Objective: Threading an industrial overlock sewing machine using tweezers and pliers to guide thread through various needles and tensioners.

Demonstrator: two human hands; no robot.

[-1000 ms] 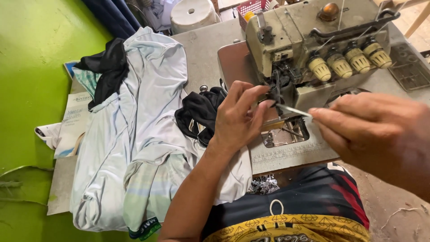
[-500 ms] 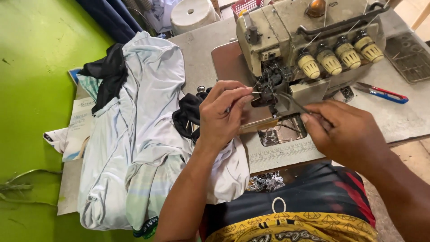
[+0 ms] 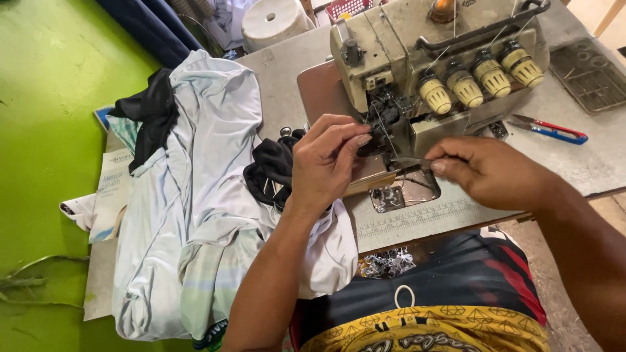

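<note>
A worn beige overlock sewing machine (image 3: 417, 45) stands on the grey table (image 3: 587, 163). My left hand (image 3: 326, 163) pinches a thin thread (image 3: 385, 133) at the machine's dark needle area. My right hand (image 3: 489, 169) grips slim metal tweezers (image 3: 407, 161), whose tips point left toward that same spot. Four cream tension knobs (image 3: 479, 75) line the machine's front. A black cloth (image 3: 270, 166) lies just left of my left hand.
Pale blue and white garments (image 3: 195, 195) are heaped on the table's left side, with another black piece (image 3: 153, 114) on top. Red and blue handled snips (image 3: 554, 130) lie right of the machine. A white stool (image 3: 274, 23) stands behind. The floor (image 3: 45, 98) is green.
My right hand has drawn in from the right and lower down to the needle area with the tweezers. My left hand stays pinched at the thread. The view has shifted, showing more table.
</note>
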